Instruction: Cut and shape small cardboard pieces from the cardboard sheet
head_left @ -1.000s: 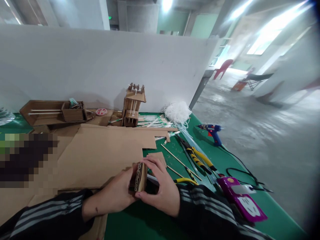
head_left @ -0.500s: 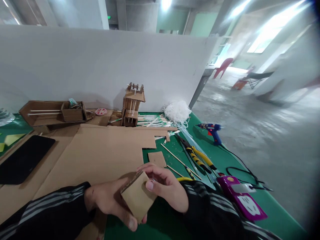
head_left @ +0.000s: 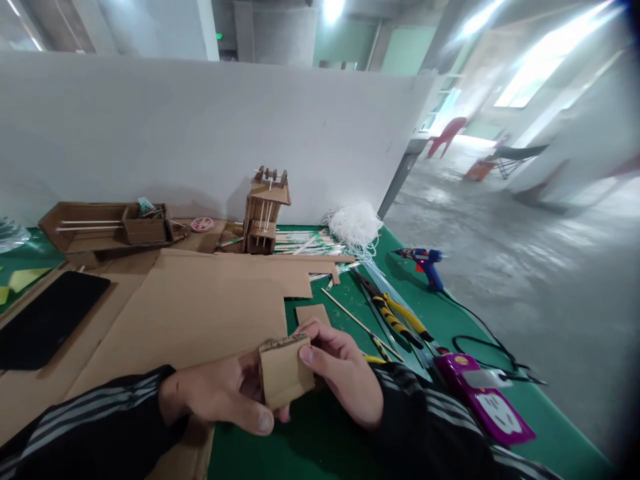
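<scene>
Brown cardboard: one small block, two hands upon it

Head view, the only one.
Item: cardboard block [head_left: 286, 375], layered edge uppermost, held slightly tilted above the green table [head_left: 260, 450], just beside the large cardboard sheet [head_left: 215, 293].
Item: your right hand [head_left: 345, 377], closed in a pinch, thumb flat on the block's face near the top right corner.
Item: your left hand [head_left: 215, 397], half open, thumb clear of the face, fingers passing behind; whether they press on the block is hidden.

Hazards, by judgement. The block could pivot or slip, since your only plain grip sits at one corner. Its layers could shear apart under uneven squeezing; their bond cannot be seen. A hard thumb could dent the face. The yellow handle [head_left: 374, 359] beside your right hand may snag your sleeve. The glue gun [head_left: 425, 267] shows a red light: its tip may burn on contact, and a caught cable [head_left: 470, 317] could drag it.
</scene>
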`<state>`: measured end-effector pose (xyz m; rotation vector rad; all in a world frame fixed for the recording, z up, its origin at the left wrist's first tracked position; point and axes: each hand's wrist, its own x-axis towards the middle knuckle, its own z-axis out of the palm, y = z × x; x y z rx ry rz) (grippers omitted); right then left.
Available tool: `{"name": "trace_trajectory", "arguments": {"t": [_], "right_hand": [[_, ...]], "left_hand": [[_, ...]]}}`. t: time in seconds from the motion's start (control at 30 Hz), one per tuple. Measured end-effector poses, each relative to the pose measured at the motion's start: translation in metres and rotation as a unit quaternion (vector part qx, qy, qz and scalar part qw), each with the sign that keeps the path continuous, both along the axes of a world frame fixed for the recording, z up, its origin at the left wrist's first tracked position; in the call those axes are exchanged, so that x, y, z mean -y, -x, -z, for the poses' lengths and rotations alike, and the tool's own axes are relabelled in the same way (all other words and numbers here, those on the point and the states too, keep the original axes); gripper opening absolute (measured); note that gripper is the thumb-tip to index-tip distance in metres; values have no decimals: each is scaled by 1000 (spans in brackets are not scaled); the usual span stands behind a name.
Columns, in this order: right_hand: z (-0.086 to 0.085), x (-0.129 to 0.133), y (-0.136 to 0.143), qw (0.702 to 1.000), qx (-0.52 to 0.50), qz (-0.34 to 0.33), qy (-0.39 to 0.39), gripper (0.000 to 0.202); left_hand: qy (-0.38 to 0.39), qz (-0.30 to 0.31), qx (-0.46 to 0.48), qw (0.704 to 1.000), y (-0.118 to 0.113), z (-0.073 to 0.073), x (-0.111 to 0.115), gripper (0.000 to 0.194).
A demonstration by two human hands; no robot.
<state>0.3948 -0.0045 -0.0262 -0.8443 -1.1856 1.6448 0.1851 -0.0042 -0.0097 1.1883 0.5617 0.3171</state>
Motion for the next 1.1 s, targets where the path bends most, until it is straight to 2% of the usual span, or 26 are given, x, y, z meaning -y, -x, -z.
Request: {"name": "trace_trajectory", "arguments": {"t": [0.1,0.2,0.27,0.37,0.47,0.57,0.73,0.83,0.97,1.03,1.1], "right_hand": [[5,-2,1,999,-24,46,15,21],[7,-4,3,993,-65,88,42,22],[8,-4,4,990,-84,94,56,24],[8,-4,6,992,-72,71,72,29],[7,-3,6,998,-23,36,52,33],[5,-2,7,999,12,-1,32,36],[4,0,7,998,49,-27,29,33],[8,-1,6,998,-3,-3,61,32],[12,-3,7,992,-68,22,106,31],[12,-2,8,989,-86,24,118,30],[12,-1,10,987,-98,22,126,30]], "left_hand": [[-50,-66,-37,996,-5,-1,1,44],[-87,-184,-35,979,-12,7,0,48],[-96,-235,-47,966,-15,13,-1,46],[-150,-271,-108,945,-13,14,-3,39],[-235,-274,-189,913,-7,8,-5,33],[-300,-245,-271,881,-1,1,-4,28],[-366,-223,-331,841,0,-4,1,28],[-419,-238,-320,816,-1,-7,6,44],[-477,-235,-290,796,-2,1,10,91],[-477,-228,-291,797,-3,7,10,97],[-473,-237,-286,799,-3,12,9,91]]}}
